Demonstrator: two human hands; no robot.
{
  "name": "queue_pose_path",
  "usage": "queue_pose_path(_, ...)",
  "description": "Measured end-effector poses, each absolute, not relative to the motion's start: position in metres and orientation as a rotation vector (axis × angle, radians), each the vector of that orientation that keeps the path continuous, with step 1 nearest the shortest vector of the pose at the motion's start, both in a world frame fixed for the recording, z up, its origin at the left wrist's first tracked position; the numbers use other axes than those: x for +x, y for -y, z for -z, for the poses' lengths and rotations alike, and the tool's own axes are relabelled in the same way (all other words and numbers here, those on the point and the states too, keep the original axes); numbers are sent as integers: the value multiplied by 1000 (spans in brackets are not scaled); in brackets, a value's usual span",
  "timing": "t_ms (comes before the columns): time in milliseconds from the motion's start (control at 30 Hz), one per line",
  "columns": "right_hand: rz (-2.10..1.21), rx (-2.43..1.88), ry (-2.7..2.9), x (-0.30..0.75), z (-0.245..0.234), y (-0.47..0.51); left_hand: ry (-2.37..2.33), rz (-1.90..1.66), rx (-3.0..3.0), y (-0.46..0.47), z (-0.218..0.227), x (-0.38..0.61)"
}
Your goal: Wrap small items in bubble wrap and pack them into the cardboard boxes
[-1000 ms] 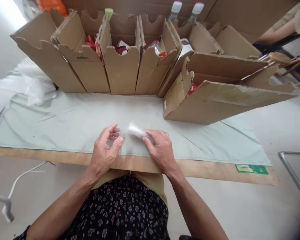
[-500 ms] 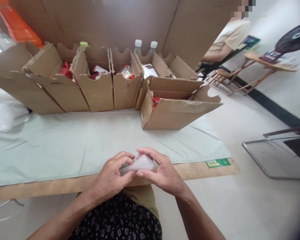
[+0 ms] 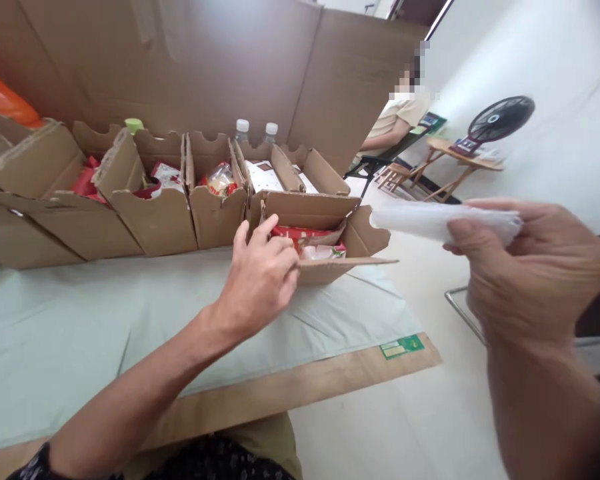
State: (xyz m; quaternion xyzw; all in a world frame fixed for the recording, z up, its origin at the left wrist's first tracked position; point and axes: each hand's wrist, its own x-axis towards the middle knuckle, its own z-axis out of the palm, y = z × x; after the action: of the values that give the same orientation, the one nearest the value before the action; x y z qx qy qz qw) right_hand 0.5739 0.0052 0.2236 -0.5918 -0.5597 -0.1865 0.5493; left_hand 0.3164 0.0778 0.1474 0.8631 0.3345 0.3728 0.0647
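My right hand (image 3: 525,267) is raised at the right, its thumb and fingers closed on a folded, whitish translucent plastic bag (image 3: 415,219) that sticks out toward the left. My left hand (image 3: 265,273) reaches to the left end of the front cardboard box (image 3: 325,273), fingers apart and slightly bent. Whether its fingertips touch the box wall cannot be made out. Inside that box lie a red packet (image 3: 305,235) and a white-and-pink packet (image 3: 323,251).
A row of cardboard bins (image 3: 155,223) with wrapped packets stands along the back of the cloth-covered table (image 3: 180,300). Two white-capped bottles (image 3: 242,130) rise behind them. Beyond the tall cardboard panel (image 3: 230,67) sit a person (image 3: 397,123) and a fan (image 3: 500,120).
My hands have parted from the table's front edge. The right hand carried the plastic bag up and right; the left moved forward to the front box. The view has turned right.
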Motion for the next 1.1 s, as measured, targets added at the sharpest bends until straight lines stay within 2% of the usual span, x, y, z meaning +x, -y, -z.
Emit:
queue_pose_path(233, 251, -1758, 1846, 589, -230, -43, -950, -1151, 2609, -70, -130, 305)
queue_pose_path(467, -259, -1611, 2003, 547, -231, -78, -899, -1228, 2591, -70, -124, 306)
queue_pose_path(567, -357, -1617, 2153, 523, -219, -96, -893, -1229, 2593, -69, -122, 306)
queue_pose_path(800, -402, -1546, 2229, 507, -225, -117, -884, -1251, 2590, -72, -122, 306)
queue_pose_path(933, -520, -1766, 2368, 509, -223, -123, -872, -1290, 2576, -73, -121, 307)
queue_pose_path(1000, -449, -1938, 2481, 505, -213, -126, -876, -1289, 2578, -73, -121, 307)
queue_pose_path(1100, -155, -2075, 2610, 498, -201, -126, -887, -1289, 2576, -73, -120, 307)
